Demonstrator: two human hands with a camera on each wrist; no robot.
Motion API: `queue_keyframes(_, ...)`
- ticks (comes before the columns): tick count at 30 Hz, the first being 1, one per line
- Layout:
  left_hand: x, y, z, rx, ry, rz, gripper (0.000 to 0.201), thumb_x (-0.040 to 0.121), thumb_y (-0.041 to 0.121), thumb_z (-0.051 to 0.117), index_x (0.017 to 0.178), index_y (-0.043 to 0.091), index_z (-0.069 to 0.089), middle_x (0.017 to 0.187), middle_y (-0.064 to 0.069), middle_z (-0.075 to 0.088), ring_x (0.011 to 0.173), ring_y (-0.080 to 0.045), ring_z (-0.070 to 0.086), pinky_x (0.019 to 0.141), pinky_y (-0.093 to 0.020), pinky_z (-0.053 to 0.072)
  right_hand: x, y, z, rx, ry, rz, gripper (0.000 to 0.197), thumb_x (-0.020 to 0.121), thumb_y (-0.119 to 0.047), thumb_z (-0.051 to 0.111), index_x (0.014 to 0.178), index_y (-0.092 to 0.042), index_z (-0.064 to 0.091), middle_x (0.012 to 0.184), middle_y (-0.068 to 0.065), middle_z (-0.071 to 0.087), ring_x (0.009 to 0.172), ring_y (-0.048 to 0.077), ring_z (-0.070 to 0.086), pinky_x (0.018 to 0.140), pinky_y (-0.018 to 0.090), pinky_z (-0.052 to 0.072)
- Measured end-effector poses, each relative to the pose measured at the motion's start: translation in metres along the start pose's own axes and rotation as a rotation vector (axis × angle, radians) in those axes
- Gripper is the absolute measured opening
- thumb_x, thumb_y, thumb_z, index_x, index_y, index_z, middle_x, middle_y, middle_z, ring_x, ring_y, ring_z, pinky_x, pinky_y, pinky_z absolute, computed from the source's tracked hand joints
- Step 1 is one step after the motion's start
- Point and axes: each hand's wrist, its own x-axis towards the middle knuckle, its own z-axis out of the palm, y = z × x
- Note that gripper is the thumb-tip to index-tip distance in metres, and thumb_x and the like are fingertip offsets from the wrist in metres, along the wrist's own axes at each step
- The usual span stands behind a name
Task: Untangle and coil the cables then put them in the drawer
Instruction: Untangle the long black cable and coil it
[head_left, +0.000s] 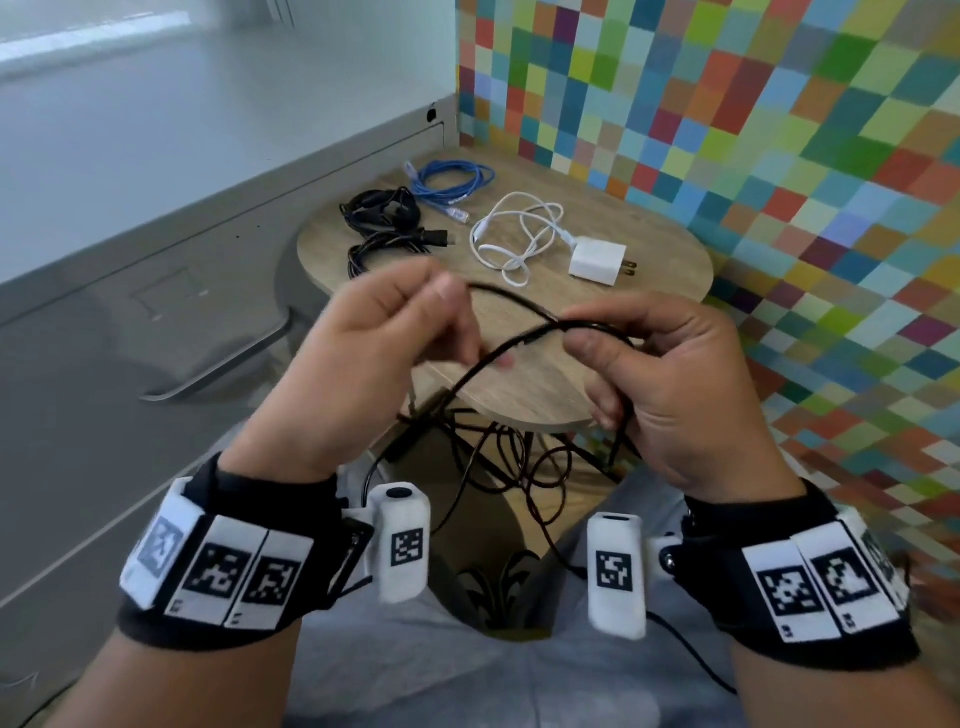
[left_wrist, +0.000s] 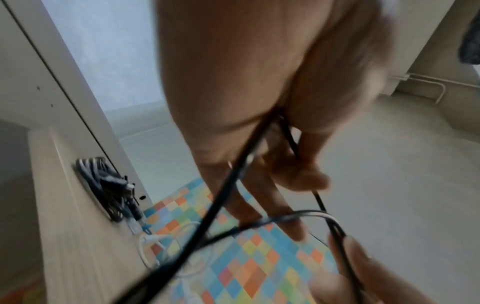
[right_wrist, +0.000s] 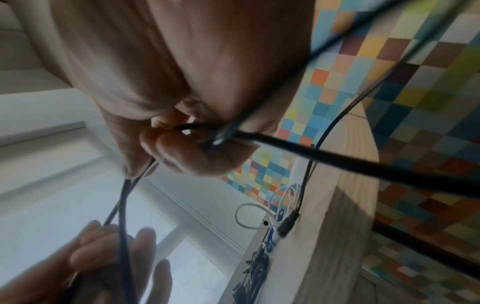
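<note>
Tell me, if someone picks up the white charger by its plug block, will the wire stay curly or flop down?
Probably it flops. The white cable lies in loose, uneven loops on the round table, with nothing tying them, so they would likely sag and unwind. The plug block looks solid and would likely hang steady, the thin wire dangling below. It seems light.

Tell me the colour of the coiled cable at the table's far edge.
Blue cable; clearest in the head view.

A round wooden table (head_left: 649, 249) carries black cable bundles (head_left: 384, 223), a blue cable (head_left: 452, 182), and a white charger with cable (head_left: 592, 260).
</note>
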Motion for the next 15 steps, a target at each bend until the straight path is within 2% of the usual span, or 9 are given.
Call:
queue_keyframes(3,0.006,-0.002,0.004,-0.263,0.217,0.128,0.032,0.108,0.022,0.038,0.084,0.01,0.056,0.075,-0.007,0.062,0.089,-0.04,0.072,0.086,-0.047,0.056,0.001,-0.004,-0.001,0.03,0.054,0.018,0.01,0.081,-0.015,0.077,0.089,-0.019,0.081,0.065,0.01,0.063,0.047,0.023,0.057,0.043,0.028,0.046)
queue_keyframes(6,0.007,0.001,-0.003,-0.468,0.282,0.138,0.034,0.11,0.023,0.031,0.087,0.012,0.054,0.078,-0.004,0.061,0.09,-0.035,0.07,0.085,-0.043,0.054,0.001,-0.004,-0.005,-0.012,0.13,0.077,0.01,0.075,-0.022,0.079,0.085,-0.023,0.081,0.067,0.009,0.062,0.043,0.021,0.059,0.041,0.026,0.047)
queue_keyframes(9,0.005,0.007,-0.02,-0.38,0.207,0.036,0.033,0.1,0.016,0.032,0.079,0.011,0.057,0.07,-0.007,0.06,0.09,-0.037,0.069,0.089,-0.045,0.053,0.002,-0.001,-0.011,-0.035,0.139,0.074,0.01,0.074,-0.023,0.08,0.084,-0.02,0.08,0.066,0.005,0.062,0.038,0.014,0.05,0.04,0.021,0.042)
queue_keyframes(12,-0.002,0.01,-0.033,-0.095,-0.011,-0.132,0.037,0.084,0.012,0.034,0.084,0.0,0.069,0.073,-0.023,0.065,0.082,-0.049,0.068,0.085,-0.048,0.051,0.003,-0.002,-0.012,-0.065,0.105,0.019,0.016,0.074,-0.02,0.079,0.089,-0.012,0.078,0.07,0.001,0.069,0.042,0.001,0.052,0.044,0.014,0.04)
queue_keyframes(14,-0.005,0.01,-0.035,0.017,-0.092,-0.228,0.047,0.091,0.023,0.034,0.095,0.0,0.075,0.076,-0.029,0.068,0.081,-0.055,0.065,0.083,-0.05,0.048,0.002,-0.003,-0.009,-0.142,0.071,0.002,0.014,0.076,-0.017,0.08,0.088,-0.012,0.078,0.07,-0.006,0.072,0.05,0.001,0.058,0.049,0.012,0.044)
queue_keyframes(15,-0.005,0.011,-0.034,0.048,-0.083,-0.258,0.053,0.096,0.033,0.033,0.099,0.001,0.075,0.076,-0.029,0.068,0.08,-0.055,0.065,0.084,-0.053,0.048,0.001,-0.003,-0.008,-0.194,0.045,-0.009,0.01,0.077,-0.013,0.081,0.087,-0.015,0.079,0.071,-0.008,0.073,0.057,0.001,0.063,0.054,0.011,0.047)
